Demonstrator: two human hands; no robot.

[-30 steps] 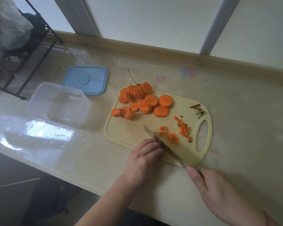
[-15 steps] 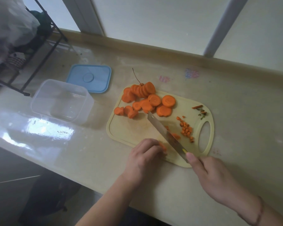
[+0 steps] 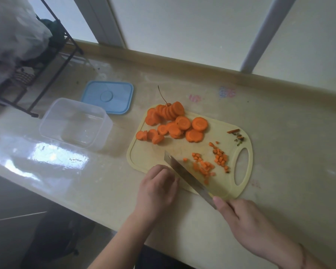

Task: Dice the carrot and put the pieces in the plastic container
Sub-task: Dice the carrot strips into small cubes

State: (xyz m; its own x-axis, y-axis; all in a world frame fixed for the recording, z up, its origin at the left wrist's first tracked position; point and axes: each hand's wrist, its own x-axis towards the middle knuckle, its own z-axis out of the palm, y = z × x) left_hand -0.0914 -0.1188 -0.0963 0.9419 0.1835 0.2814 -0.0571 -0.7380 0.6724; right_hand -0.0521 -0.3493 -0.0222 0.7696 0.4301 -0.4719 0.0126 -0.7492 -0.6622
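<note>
Steel first: the knife [image 3: 186, 177] is held by the right hand [image 3: 246, 224], fingers wrapped round its handle, blade running away and to the left to end beside the left hand [image 3: 157, 187]. That hand sits curled on the near edge of the cutting board [image 3: 144, 156], knuckles against the blade; whether it pins a piece beneath I cannot tell. Diced carrot [image 3: 208, 166] lies just right of the blade. Uncut carrot slices [image 3: 175, 123] lie beyond the tip, nearer the left hand. The plastic container [image 3: 76, 123] stands empty, well left.
</note>
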